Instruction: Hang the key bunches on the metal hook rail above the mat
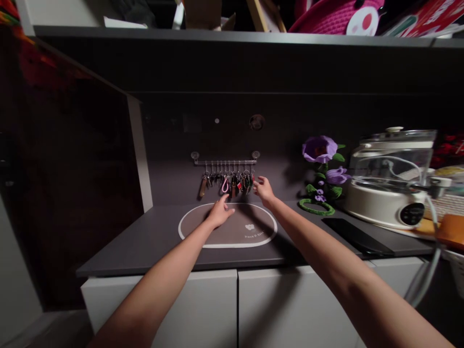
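Note:
A clear rack with suction cups is fixed to the dark back wall, and several bunches of keys hang from its hooks. Among them are a pink loop and a brown strap. Below the keys, above an oval grey-brown mat with a white rim, my left hand is open, index finger stretched toward the pink loop and thumb apart. My right hand is at the right end of the row, fingers bent but apart, close beside the last keys; whether it touches them I cannot tell.
Purple crocheted flowers stand right of the rack, by a white appliance with a clear lid. A black flat object lies on the counter. A loaded shelf juts out above.

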{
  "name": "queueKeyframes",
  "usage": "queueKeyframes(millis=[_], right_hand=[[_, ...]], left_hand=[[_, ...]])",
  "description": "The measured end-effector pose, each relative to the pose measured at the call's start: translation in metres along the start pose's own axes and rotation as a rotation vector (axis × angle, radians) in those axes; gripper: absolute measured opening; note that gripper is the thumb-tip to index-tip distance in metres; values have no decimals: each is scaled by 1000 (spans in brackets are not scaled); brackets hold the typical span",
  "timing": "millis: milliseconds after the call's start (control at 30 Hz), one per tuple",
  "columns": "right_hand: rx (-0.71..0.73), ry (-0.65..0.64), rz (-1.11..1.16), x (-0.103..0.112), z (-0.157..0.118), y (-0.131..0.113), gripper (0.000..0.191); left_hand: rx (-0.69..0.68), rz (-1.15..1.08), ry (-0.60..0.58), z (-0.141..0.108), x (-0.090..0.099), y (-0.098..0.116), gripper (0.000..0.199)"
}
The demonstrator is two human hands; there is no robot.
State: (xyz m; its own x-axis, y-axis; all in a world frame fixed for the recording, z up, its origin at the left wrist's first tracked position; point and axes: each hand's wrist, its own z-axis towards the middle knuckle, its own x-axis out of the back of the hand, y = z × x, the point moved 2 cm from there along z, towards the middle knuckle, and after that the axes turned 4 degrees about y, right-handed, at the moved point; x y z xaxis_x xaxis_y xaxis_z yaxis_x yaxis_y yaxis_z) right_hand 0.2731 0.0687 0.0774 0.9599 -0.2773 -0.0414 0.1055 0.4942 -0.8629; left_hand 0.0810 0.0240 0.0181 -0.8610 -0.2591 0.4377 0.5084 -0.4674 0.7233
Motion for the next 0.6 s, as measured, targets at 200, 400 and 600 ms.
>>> queueKeyframes(millis=[200, 400, 600], right_hand=[[73, -218, 84, -12, -75, -40, 81], [215, -451, 34, -5, -127, -42, 98], [244, -523, -39, 5, -159, -35, 92]], left_hand=[[-133, -212, -109, -14, 36, 41, 99], [-287, -178, -133, -69, 67, 48, 104], [-234, -122, -146, -105, 73, 39, 101]])
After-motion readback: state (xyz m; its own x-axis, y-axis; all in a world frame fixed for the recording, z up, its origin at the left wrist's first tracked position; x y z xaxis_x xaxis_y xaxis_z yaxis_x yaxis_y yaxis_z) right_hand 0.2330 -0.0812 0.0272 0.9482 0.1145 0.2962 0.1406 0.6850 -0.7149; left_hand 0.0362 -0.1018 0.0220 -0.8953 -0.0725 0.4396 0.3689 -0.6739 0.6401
